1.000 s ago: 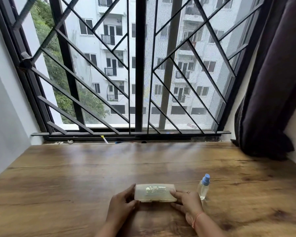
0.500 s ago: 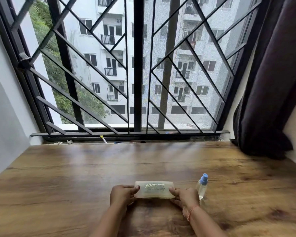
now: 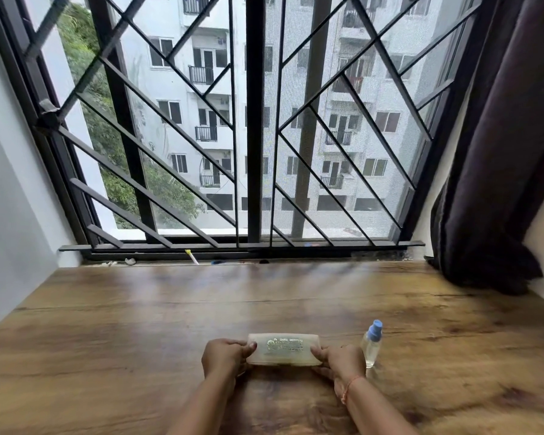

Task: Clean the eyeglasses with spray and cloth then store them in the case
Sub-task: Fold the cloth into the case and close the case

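Head view: both hands point(image 3: 225, 356) grip closed, translucent case point(image 3: 284, 349).

- The left grip point(image 3: 225, 356) and right grip point(image 3: 339, 361) hold the ends of a pale translucent rectangular plastic case point(image 3: 283, 349) with green print.
- A small clear blue-capped spray bottle point(image 3: 371, 345) stands upright on the brown wooden counter point(image 3: 139, 324), just beside the right grip.

Grip tightens on the eyeglass case point(image 3: 283, 349)
The left hand point(image 3: 225, 356) and right hand point(image 3: 339, 361) now curl over its ends, knuckles up and thumbs on the lid; a second ago their fingers lay straighter along the ends.
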The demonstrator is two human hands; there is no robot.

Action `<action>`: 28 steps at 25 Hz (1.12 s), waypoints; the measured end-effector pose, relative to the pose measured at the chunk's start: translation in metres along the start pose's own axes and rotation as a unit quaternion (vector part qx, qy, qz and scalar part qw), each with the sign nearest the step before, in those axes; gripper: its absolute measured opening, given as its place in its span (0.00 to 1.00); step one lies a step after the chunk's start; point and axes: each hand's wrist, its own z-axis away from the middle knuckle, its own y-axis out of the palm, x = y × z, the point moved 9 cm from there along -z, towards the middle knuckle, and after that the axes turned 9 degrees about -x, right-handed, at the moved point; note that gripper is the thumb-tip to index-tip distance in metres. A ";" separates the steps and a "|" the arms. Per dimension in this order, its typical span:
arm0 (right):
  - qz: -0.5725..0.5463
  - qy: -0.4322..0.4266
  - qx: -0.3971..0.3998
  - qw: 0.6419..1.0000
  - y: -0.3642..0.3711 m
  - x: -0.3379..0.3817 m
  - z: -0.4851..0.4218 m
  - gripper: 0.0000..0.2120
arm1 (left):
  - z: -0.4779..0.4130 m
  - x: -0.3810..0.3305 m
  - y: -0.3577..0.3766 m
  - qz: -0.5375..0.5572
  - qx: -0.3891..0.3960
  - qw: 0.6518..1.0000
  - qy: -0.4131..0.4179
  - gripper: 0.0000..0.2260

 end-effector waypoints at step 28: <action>0.090 0.008 0.039 0.995 0.078 0.012 0.003 0.09 | 0.011 -0.008 -0.066 0.044 -0.082 0.996 -0.002 0.11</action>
